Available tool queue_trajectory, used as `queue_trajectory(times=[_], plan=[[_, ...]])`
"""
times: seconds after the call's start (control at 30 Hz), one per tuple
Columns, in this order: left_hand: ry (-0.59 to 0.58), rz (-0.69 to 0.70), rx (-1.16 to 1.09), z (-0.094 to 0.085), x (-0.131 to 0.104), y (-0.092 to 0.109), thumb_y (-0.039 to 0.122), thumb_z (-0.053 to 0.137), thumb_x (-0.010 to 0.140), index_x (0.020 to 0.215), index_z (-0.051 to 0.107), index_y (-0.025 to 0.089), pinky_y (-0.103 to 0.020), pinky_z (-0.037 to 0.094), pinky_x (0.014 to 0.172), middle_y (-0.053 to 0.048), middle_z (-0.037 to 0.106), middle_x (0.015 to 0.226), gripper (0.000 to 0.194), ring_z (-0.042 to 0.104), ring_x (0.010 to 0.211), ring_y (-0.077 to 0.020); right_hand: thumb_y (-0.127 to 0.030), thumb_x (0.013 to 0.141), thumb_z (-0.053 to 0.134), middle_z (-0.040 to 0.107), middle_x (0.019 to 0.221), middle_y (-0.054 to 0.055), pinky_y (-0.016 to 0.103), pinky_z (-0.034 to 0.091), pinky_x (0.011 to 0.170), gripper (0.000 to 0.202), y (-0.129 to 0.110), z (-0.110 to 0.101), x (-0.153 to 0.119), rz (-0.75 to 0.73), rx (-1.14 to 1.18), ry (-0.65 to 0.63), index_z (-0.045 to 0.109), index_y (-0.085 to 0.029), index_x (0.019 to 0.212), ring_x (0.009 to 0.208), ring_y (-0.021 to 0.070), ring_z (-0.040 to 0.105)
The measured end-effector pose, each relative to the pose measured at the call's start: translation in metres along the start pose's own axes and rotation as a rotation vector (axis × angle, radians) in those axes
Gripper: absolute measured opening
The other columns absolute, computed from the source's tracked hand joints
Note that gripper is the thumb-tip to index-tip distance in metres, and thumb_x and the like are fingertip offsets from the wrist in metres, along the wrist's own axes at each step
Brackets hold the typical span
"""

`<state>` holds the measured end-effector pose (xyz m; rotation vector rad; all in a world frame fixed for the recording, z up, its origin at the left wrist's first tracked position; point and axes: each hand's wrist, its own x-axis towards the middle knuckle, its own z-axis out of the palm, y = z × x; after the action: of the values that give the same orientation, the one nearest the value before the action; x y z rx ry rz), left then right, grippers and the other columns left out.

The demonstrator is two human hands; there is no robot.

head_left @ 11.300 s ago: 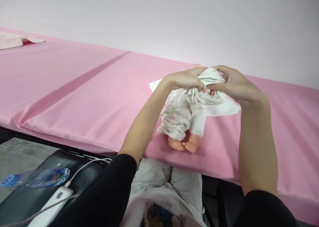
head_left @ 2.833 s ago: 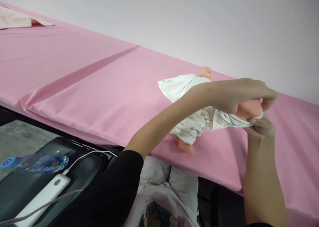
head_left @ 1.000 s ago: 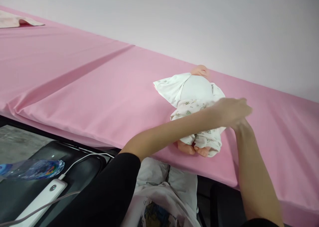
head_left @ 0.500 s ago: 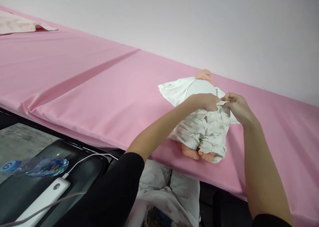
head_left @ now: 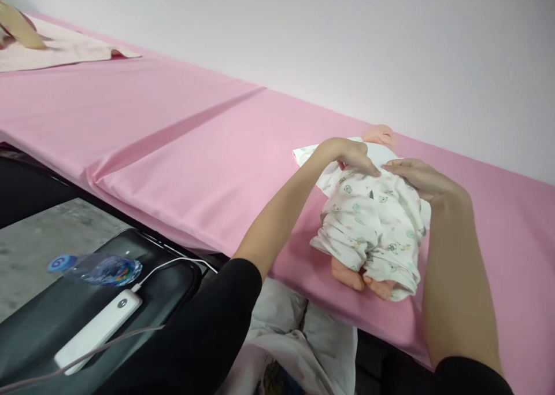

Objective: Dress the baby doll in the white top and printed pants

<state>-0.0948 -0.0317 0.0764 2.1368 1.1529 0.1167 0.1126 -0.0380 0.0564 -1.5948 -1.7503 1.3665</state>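
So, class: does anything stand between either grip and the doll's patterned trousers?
Nothing visible does: the left grip and the right grip are both at the waist of the patterned trousers. The bottle lies well off to the left.

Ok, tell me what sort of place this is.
Probably a childcare training room, though I can't be sure: a clothed baby doll lies on a long pink-covered table along a plain wall, with a black chair nearby.
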Motion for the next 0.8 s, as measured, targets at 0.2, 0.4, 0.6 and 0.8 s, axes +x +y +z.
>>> queue_trajectory(times=[0.2,0.4,0.6,0.8], plan=[[0.034,0.251,-0.058,0.006,0.008,0.004,0.046,0.059,0.071,0.090,0.064,0.021,-0.033,0.045,0.077,-0.005,0.059,0.086,0.032,0.057,0.093,-0.0212,-0.044,0.057,0.083,0.044,0.061,-0.004,0.019,0.026,0.047,0.039,-0.004,-0.011,-0.016,-0.191,-0.183,-0.103,0.057,-0.019,0.072,0.056,0.0055,0.036],[-0.098,0.163,-0.051,0.009,0.013,0.002,0.045,0.062,0.069,0.081,0.068,0.019,-0.031,0.045,0.073,-0.005,0.061,0.081,0.029,0.058,0.084,-0.0194,-0.055,0.055,0.080,0.060,0.074,0.002,0.026,0.041,0.061,0.045,-0.001,-0.023,-0.018,-0.196,-0.292,-0.039,0.067,-0.023,0.084,0.074,0.0150,0.054],[-0.155,0.079,-0.069,0.005,0.011,-0.015,0.043,0.067,0.066,0.061,0.063,0.020,-0.030,0.044,0.078,-0.003,0.060,0.073,0.024,0.056,0.081,-0.0174,-0.058,0.054,0.079,0.043,0.049,-0.001,0.028,0.033,0.052,0.043,0.016,-0.037,-0.011,-0.050,-0.505,-0.056,0.055,-0.022,0.048,0.053,0.0122,0.041],[-0.125,0.054,-0.131,0.001,0.011,-0.030,0.041,0.068,0.061,0.066,0.062,0.019,-0.029,0.042,0.082,-0.001,0.060,0.076,0.023,0.055,0.083,-0.0157,-0.065,0.053,0.076,0.049,0.056,0.000,0.027,0.031,0.052,0.046,0.025,-0.043,-0.011,-0.088,-0.406,-0.074,0.064,-0.021,0.058,0.054,0.0102,0.039]])
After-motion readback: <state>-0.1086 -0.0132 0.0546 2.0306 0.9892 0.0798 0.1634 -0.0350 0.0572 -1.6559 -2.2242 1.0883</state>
